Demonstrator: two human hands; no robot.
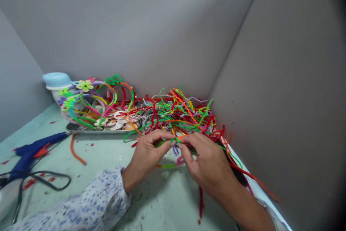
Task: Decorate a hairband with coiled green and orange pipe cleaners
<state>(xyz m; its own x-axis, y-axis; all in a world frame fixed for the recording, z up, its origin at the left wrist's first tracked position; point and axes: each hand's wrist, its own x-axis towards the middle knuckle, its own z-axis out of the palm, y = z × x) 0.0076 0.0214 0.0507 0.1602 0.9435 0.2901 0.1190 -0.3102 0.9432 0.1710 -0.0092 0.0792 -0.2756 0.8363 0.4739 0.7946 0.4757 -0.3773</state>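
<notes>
My left hand (151, 151) and my right hand (204, 155) meet near the middle of the table, fingertips almost touching. Both pinch a green pipe cleaner (177, 140) between thumb and forefinger. Below the fingers hangs or lies a curved band wrapped in yellow-green and pink pipe cleaner (169, 166), partly hidden by my hands. A short purple piece (175, 150) shows between them. Just beyond my fingers spreads a tangled heap of colourful pipe cleaners (186, 110).
A metal tray (97, 131) holds shells, wire rings and several wrapped headbands (108, 90) with flowers. Behind them stands a white bottle with a blue lid (56, 79). At left lie a blue glue gun (35, 151), its black cord (58, 189) and an orange pipe cleaner (75, 151). Grey walls (151, 25) enclose the table.
</notes>
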